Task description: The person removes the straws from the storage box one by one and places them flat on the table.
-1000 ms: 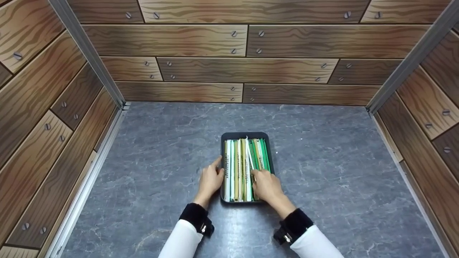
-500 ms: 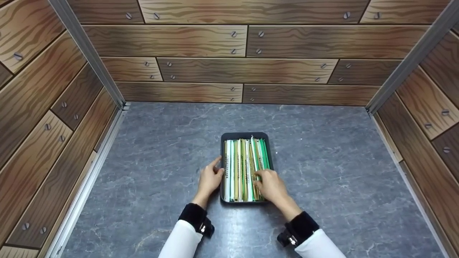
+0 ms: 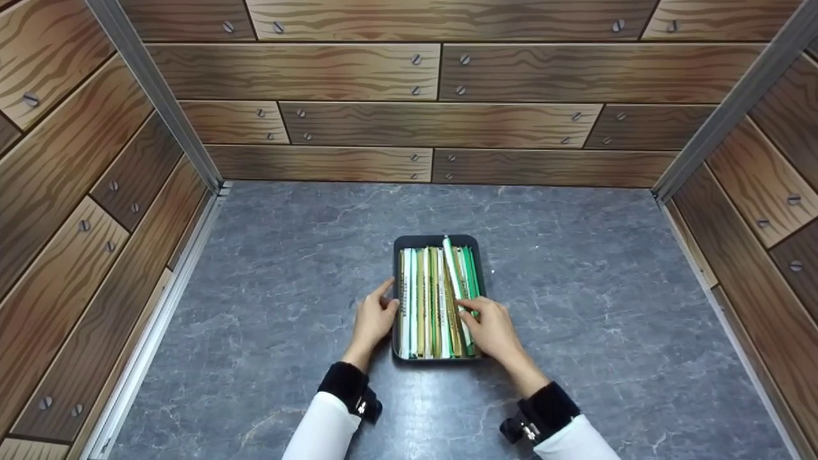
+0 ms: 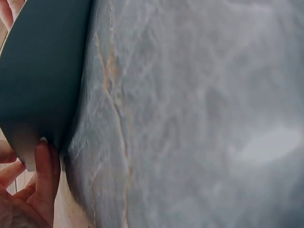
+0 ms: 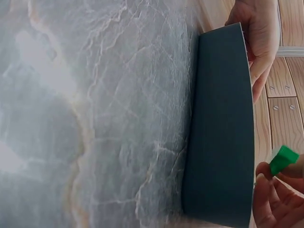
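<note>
A dark rectangular box (image 3: 436, 241) is packed with a row of thin packets (image 3: 422, 300) on edge, in white, gold and green. My right hand (image 3: 492, 326) is over the box's near right part and pinches a slim white and green packet (image 3: 451, 262) between thumb and fingers. This packet slants across the others, its far end reaching the far rim. In the right wrist view, a bright green corner (image 5: 283, 160) shows between the fingertips above the rim. My left hand (image 3: 374, 322) rests at the left wall, its fingers extended against the outside in the left wrist view.
The box stands on a grey marbled floor (image 3: 307, 255). Wood-patterned panels (image 3: 358, 124) rise at the back and both sides, with grey metal strips (image 3: 156, 96) at the corners. Both wrists wear black bands (image 3: 548, 409).
My right hand has moved a little right and drawn the white and green packet up into a slant above the row. The left hand and the box stay put.
</note>
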The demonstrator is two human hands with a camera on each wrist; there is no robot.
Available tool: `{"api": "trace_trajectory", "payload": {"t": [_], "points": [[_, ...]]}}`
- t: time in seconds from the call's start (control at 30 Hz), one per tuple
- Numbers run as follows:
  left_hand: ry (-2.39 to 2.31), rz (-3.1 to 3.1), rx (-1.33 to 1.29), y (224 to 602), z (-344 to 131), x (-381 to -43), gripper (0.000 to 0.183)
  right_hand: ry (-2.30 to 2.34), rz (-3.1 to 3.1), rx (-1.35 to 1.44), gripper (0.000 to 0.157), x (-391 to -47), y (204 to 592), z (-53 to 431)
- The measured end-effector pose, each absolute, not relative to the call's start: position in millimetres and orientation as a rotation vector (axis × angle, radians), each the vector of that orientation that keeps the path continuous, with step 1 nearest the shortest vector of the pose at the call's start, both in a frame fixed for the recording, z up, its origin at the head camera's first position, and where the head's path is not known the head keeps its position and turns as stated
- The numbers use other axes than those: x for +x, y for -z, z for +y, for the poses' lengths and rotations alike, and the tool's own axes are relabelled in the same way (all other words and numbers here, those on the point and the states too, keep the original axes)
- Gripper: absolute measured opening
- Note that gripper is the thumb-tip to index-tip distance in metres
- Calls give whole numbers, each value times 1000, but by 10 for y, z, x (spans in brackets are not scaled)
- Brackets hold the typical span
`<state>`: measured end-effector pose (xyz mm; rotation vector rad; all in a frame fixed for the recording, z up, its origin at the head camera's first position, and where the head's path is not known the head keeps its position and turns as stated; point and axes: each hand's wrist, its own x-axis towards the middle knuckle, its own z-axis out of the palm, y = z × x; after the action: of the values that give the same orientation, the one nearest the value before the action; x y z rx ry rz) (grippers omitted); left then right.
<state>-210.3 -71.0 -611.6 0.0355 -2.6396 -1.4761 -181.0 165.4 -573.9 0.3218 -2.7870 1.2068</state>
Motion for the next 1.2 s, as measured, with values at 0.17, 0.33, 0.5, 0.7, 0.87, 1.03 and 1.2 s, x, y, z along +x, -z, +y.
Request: {"api": "trace_trajectory", "payload": {"t": [0.17,0.33,0.5,0.7,0.87,1.03,1.2], "points": [[1506,-2667,67,6087,-718,-2108,51,-1355,-2781,211,30,-1813,5728,1667],[1502,-2679,77,6084,-718,-2108,51,-1424,-2776,162,26,-1818,5714,1671],[1487,-2671,52,6087,-717,-2107,51,-1462,-2745,178,23,-1833,5711,1717],[1500,-2661,46,6090,-722,-2100,50,-1495,-2691,99,28,-1850,5684,1924],[1503,-2671,68,6092,-718,-2101,50,-1386,-2679,14,43,-1876,5713,2247],[1503,-2671,63,6091,-714,-2107,50,-1176,-2760,-104,48,-1893,5768,2647],[1514,-2670,54,6097,-719,-2115,50,-1001,-2908,-286,49,-1905,5784,3029]]}}
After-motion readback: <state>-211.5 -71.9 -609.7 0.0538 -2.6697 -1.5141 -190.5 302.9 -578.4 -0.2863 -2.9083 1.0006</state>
